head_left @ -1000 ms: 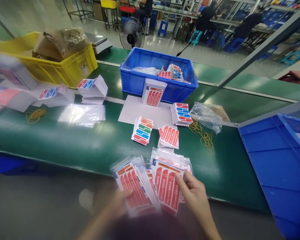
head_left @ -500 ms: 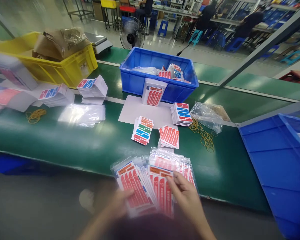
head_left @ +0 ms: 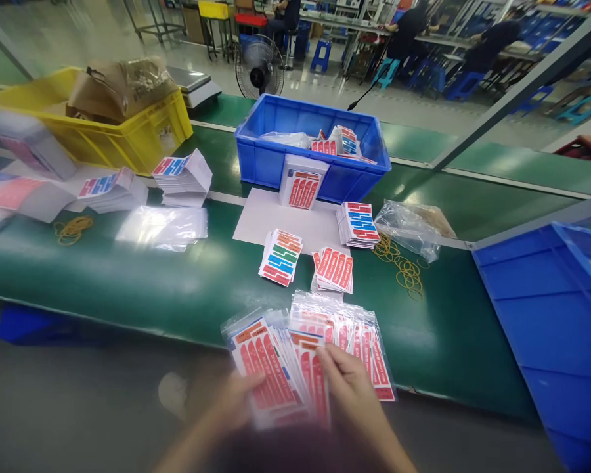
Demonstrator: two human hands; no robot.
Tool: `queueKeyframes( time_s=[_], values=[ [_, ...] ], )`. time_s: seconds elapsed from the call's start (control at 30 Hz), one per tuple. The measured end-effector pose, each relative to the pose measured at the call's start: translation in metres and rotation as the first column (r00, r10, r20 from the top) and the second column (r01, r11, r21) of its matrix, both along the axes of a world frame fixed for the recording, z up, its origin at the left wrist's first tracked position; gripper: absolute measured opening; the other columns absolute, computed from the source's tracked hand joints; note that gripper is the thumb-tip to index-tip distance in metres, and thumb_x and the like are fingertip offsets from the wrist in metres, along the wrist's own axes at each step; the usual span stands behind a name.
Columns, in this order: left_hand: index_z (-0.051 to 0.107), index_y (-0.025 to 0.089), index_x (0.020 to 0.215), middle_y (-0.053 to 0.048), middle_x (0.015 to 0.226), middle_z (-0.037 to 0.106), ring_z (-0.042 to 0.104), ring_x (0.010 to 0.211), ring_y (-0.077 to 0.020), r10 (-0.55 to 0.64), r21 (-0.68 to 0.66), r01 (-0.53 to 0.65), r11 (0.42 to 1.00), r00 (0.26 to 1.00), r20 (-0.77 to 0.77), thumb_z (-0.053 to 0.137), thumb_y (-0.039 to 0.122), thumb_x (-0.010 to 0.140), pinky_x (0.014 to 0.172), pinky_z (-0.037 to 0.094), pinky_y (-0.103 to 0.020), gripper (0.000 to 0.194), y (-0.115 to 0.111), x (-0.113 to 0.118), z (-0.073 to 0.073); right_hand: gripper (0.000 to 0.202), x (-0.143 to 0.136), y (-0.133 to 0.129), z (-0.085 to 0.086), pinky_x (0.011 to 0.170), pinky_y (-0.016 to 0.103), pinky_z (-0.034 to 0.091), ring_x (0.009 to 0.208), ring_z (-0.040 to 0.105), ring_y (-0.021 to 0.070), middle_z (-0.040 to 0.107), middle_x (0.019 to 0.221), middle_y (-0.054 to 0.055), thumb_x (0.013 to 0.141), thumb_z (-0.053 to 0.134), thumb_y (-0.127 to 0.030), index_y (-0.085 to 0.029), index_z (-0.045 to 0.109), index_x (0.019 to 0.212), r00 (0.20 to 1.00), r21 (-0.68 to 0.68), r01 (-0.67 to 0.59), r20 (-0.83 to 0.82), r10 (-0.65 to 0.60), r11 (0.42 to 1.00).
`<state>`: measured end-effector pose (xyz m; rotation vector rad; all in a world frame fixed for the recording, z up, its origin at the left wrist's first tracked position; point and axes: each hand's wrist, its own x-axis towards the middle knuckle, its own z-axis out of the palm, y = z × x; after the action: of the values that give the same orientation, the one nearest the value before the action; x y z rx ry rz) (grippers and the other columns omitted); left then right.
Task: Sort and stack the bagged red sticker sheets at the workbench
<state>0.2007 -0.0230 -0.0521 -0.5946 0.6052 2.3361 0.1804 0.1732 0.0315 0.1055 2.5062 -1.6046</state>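
The left hand (head_left: 241, 394) is blurry, but its thumb presses down on a fan of clear bags (head_left: 266, 368) with red and orange cards inside, so it is closed on them. The right hand (head_left: 349, 381) has its thumb and finger pinched tight on one more bag (head_left: 311, 358), which leans against the right side of the fan. Going from the spot between the hands, a spread-out pile of filled bags (head_left: 377, 355) lies between 2 and 3 o'clock, on the edge of the green table (head_left: 217, 282). A stack of colorful cards (head_left: 280, 257) sits at 12 o'clock, and a stack of red cards (head_left: 333, 269) is at 1 o'clock. Yellow rubber bands (head_left: 408, 276) lie at 2 o'clock. Farther off, a blue bin (head_left: 256, 161) stands at 12 o'clock and a yellow bin (head_left: 138, 141) at 11 o'clock.
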Motion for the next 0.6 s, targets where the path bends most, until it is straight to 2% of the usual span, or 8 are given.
queueKeyframes(
  time_s=[0.13, 0.2, 0.27, 0.3, 0.37, 0.43, 0.5, 0.6],
  values=[
    [0.067, 0.011, 0.098, -0.012, 0.094, 0.074, 0.068, 0.094, -0.0324, 0.008, -0.041, -0.006, 0.999, 0.999, 0.042, 0.079, 0.02, 0.064, 0.102, 0.04, -0.056, 0.037, -0.001, 0.002, -0.006, 0.033, -0.012, 0.034, 0.004, 0.053, 0.025, 0.047, 0.059, 0.055, 0.0163, 0.059, 0.066, 0.002, 0.091, 0.046, -0.047, -0.018, 0.06, 0.081, 0.988, 0.011, 0.152, 0.015, -0.152, 0.988],
    [0.068, 0.012, 0.097, -0.012, 0.093, 0.075, 0.068, 0.093, -0.0329, -0.002, -0.065, 0.005, 0.998, 0.999, 0.048, 0.08, 0.021, 0.063, 0.101, 0.041, -0.056, 0.038, 0.0, 0.002, -0.008, 0.041, -0.016, 0.044, -0.001, 0.07, 0.035, 0.053, 0.083, 0.062, 0.024, 0.066, 0.098, 0.01, 0.088, 0.049, -0.048, -0.017, 0.058, 0.113, 0.965, 0.12, 0.261, -0.074, -0.253, 0.958],
    [0.069, 0.012, 0.096, -0.012, 0.092, 0.075, 0.068, 0.093, -0.0341, -0.016, -0.078, 0.019, 0.997, 0.999, 0.034, 0.079, 0.021, 0.063, 0.099, 0.042, -0.055, 0.036, 0.002, 0.001, -0.006, 0.055, -0.015, 0.04, -0.008, 0.092, 0.045, 0.047, 0.112, 0.054, 0.0291, 0.052, 0.131, 0.015, 0.088, 0.049, -0.047, -0.018, 0.043, 0.134, 0.941, 0.203, 0.312, -0.202, -0.273, 0.928],
    [0.069, 0.013, 0.097, -0.011, 0.094, 0.074, 0.067, 0.094, -0.0347, -0.017, -0.081, 0.019, 0.997, 1.0, 0.02, 0.078, 0.021, 0.064, 0.099, 0.043, -0.055, 0.035, 0.002, 0.001, -0.003, 0.055, -0.013, 0.034, -0.011, 0.098, 0.046, 0.043, 0.119, 0.049, 0.0289, 0.048, 0.136, 0.014, 0.088, 0.049, -0.045, -0.019, 0.041, 0.136, 0.951, 0.207, 0.27, -0.21, -0.227, 0.94],
    [0.069, 0.014, 0.1, -0.01, 0.097, 0.074, 0.066, 0.097, -0.0357, -0.015, -0.079, 0.014, 0.997, 1.0, -0.01, 0.076, 0.021, 0.067, 0.099, 0.043, -0.054, 0.034, 0.003, -0.001, 0.002, 0.04, -0.006, 0.018, -0.014, 0.092, 0.039, 0.047, 0.109, 0.056, 0.0261, 0.059, 0.121, 0.01, 0.09, 0.048, -0.042, -0.021, 0.053, 0.123, 0.994, 0.118, 0.076, -0.089, -0.065, 0.99],
    [0.068, 0.014, 0.103, -0.011, 0.1, 0.073, 0.065, 0.1, -0.0357, -0.011, -0.07, 0.009, 0.997, 1.0, -0.025, 0.075, 0.02, 0.068, 0.1, 0.042, -0.054, 0.036, 0.004, -0.001, 0.007, 0.025, 0.0, 0.003, -0.013, 0.071, 0.029, 0.051, 0.08, 0.062, 0.0206, 0.065, 0.086, 0.003, 0.092, 0.047, -0.041, -0.021, 0.063, 0.093, 0.996, -0.001, -0.079, 0.044, 0.079, 0.997],
    [0.068, 0.015, 0.103, -0.011, 0.099, 0.073, 0.065, 0.101, -0.0356, -0.009, -0.071, 0.007, 0.997, 1.0, -0.019, 0.075, 0.02, 0.068, 0.101, 0.041, -0.055, 0.036, 0.003, -0.001, 0.009, 0.031, 0.003, -0.001, -0.008, 0.056, 0.024, 0.046, 0.062, 0.056, 0.0165, 0.057, 0.066, -0.001, 0.092, 0.046, -0.042, -0.021, 0.059, 0.074, 0.995, -0.043, -0.07, 0.068, 0.073, 0.997],
    [0.07, 0.015, 0.097, -0.01, 0.094, 0.074, 0.065, 0.099, -0.0362, 0.006, -0.088, -0.004, 0.996, 1.0, 0.014, 0.076, 0.019, 0.066, 0.101, 0.041, -0.055, 0.032, 0.001, 0.001, 0.004, 0.032, -0.001, 0.016, 0.001, 0.055, 0.024, 0.046, 0.06, 0.056, 0.0166, 0.057, 0.064, -0.001, 0.091, 0.047, -0.045, -0.02, 0.058, 0.074, 0.997, -0.083, 0.056, 0.06, -0.051, 0.995]
  ],
)
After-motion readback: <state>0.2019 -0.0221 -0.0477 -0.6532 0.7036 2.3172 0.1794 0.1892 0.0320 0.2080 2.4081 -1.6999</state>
